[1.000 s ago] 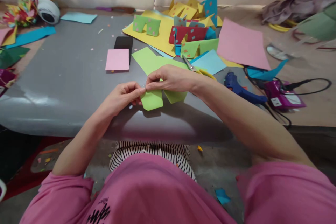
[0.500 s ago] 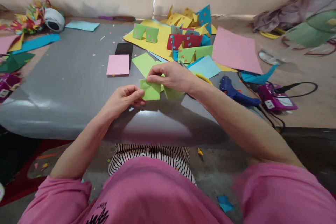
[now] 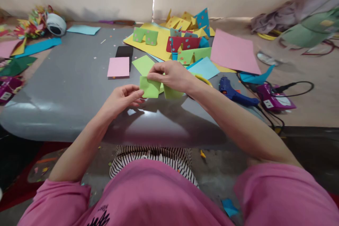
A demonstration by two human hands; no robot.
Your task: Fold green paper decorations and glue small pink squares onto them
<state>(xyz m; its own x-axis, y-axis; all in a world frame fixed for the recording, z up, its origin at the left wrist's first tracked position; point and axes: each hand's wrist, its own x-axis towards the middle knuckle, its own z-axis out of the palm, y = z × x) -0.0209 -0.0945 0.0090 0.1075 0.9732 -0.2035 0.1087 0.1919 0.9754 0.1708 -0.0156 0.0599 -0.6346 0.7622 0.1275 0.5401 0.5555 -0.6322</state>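
Note:
Between my hands, above the grey table, is a light green piece of paper point(image 3: 148, 87) with a second green flap point(image 3: 172, 93) on its right. My right hand point(image 3: 171, 74) pinches it near the top middle, covering part of it. My left hand point(image 3: 125, 99) has its thumb on the paper's left edge, the fingers curled behind and below. Just behind lies a flat green sheet point(image 3: 143, 64), partly hidden by my right hand. Left of it, a pink square of paper point(image 3: 118, 67) overlaps a black phone point(image 3: 124, 51).
Dotted folded paper pieces point(image 3: 185, 43) in several colours crowd a yellow sheet point(image 3: 164, 52) at the back. Right of my forearm are yellow-handled scissors point(image 3: 204, 79), a blue glue gun point(image 3: 235, 93) and a purple power strip point(image 3: 275, 101) with cables. A large pink sheet point(image 3: 234, 51) lies behind.
The green paper has shifted very slightly up and left with both hands. My left fingers have loosened a little below it. My right hand keeps its pinch.

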